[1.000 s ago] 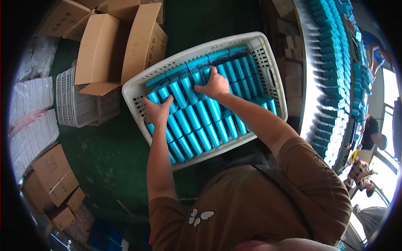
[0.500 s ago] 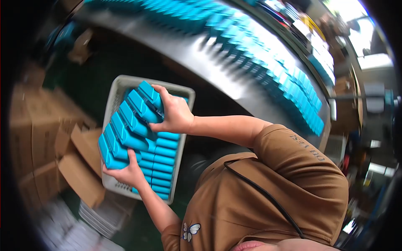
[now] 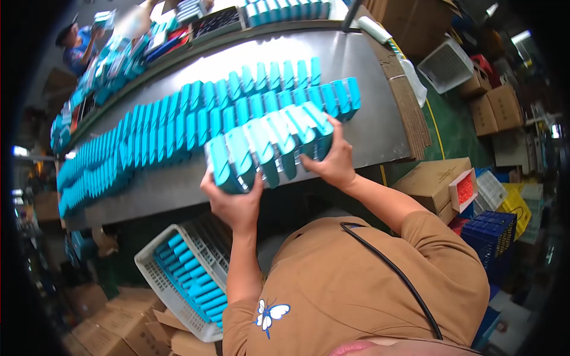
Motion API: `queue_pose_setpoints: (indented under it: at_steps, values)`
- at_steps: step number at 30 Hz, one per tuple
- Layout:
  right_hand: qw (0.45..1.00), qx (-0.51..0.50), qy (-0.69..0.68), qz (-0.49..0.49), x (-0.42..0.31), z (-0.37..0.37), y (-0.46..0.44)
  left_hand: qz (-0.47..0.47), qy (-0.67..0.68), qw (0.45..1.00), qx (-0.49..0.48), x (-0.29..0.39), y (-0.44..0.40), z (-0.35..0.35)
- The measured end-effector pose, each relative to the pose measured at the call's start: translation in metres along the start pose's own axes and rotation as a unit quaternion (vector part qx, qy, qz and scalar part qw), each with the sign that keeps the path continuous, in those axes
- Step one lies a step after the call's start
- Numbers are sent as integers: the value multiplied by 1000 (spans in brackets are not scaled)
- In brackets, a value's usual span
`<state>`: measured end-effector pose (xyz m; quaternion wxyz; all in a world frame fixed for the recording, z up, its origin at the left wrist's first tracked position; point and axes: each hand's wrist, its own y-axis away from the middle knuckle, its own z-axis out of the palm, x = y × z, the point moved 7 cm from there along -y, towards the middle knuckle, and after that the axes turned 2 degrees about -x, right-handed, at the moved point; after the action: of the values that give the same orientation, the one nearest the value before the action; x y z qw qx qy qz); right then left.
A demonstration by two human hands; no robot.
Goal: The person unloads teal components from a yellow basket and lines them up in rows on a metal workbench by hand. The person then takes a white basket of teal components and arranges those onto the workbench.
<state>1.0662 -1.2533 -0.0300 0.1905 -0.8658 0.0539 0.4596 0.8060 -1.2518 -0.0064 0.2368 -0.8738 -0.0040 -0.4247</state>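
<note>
A row of several teal blocks (image 3: 270, 142) is squeezed between my two hands, above the front edge of the metal table (image 3: 368, 65). My left hand (image 3: 236, 199) grips the left end, with thumb and fingers round the blocks. At the right end, my right hand (image 3: 333, 159) is pressed against the last block. Just beyond them, long rows of similar teal pieces (image 3: 172, 127) stand on the table. Below and left of my left hand is a pale plastic basket (image 3: 155, 270) with more teal pieces inside.
Open cardboard boxes (image 3: 122, 323) lie beside the basket. Another person (image 3: 77, 50) is at the far left, across the table. At the right are a cardboard box (image 3: 436, 181), a blue crate (image 3: 490, 234) and a white crate (image 3: 445, 65).
Both hands have lifted the row of teal blocks out of the basket and carried it to the table. The view has turned, so the basket now appears at lower left.
</note>
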Motion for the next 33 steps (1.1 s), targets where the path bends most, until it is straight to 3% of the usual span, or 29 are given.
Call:
queue_pose_setpoints:
  at_steps: [7,14,19,20,23,25,29,31,33]
  values:
    - [980,199,19,-7,154,-143,-105,171,37,981,-88,144,-78,220]
    - [968,251,12,22,295,-175,-161,184,-2,970,-157,175,-98,388]
    - [969,243,19,21,342,-158,-170,81,6,966,-247,130,-97,443]
    - [967,252,31,-14,343,-157,-169,62,6,960,-272,116,-96,448]
    - [983,182,-8,11,355,-139,-167,5,-63,939,-338,96,-93,447]
    - [984,161,3,81,370,-128,-158,-20,-83,927,-365,92,-96,444]
    - [983,122,56,127,374,-117,-149,124,-7,958,-259,144,-114,390]
    - [984,127,70,105,372,-116,-153,18,318,878,-358,221,-120,323]
    - [984,126,70,101,380,-114,-151,69,539,713,-444,288,-117,238]
